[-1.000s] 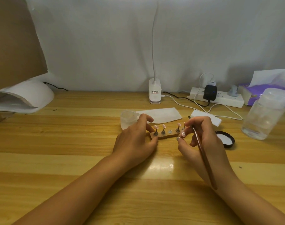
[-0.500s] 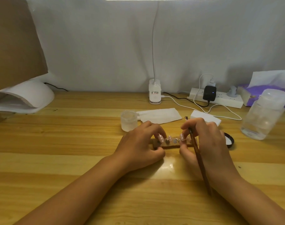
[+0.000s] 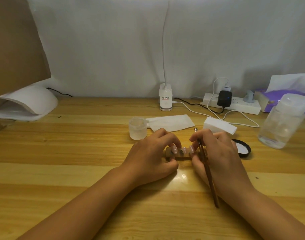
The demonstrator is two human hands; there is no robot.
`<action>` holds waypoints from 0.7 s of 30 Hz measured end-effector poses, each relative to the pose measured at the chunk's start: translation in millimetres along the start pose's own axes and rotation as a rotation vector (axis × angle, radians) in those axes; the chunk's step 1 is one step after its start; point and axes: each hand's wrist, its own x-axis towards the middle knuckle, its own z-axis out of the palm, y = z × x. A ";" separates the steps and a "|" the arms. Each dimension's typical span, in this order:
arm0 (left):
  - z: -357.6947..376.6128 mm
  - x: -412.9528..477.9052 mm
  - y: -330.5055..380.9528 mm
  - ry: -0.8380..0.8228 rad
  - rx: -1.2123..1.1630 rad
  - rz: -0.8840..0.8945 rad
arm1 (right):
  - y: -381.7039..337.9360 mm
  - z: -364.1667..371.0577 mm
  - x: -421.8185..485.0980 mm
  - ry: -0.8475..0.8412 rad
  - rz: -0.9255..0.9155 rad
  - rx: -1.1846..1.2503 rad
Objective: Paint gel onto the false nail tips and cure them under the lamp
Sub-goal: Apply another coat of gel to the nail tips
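L hand (image 3: 151, 159), R hand (image 3: 222, 157) on holder (image 3: 182, 158), prob tilted

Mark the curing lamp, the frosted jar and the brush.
curing lamp (image 3: 32, 99), head view, top of its white dome.
frosted jar (image 3: 137, 130), head view, middle of its side wall.
brush (image 3: 212, 187), head view, lower part of its brown handle.

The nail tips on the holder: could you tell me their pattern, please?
Pale pink nail tips with white dots; head view.
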 end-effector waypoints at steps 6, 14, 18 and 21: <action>0.5 0.2 1.0 -0.003 -0.004 -0.018 | 0.7 0.3 -0.9 -0.042 0.027 -0.026; -0.3 0.3 0.1 0.027 0.007 -0.079 | -0.2 -1.3 -0.9 0.082 0.069 -0.042; -0.4 -0.6 0.0 0.031 0.001 -0.097 | -1.0 -1.3 -1.2 0.070 0.078 -0.057; -0.3 -0.8 0.3 0.040 -0.002 -0.114 | -1.2 -1.8 -1.4 0.078 0.083 -0.060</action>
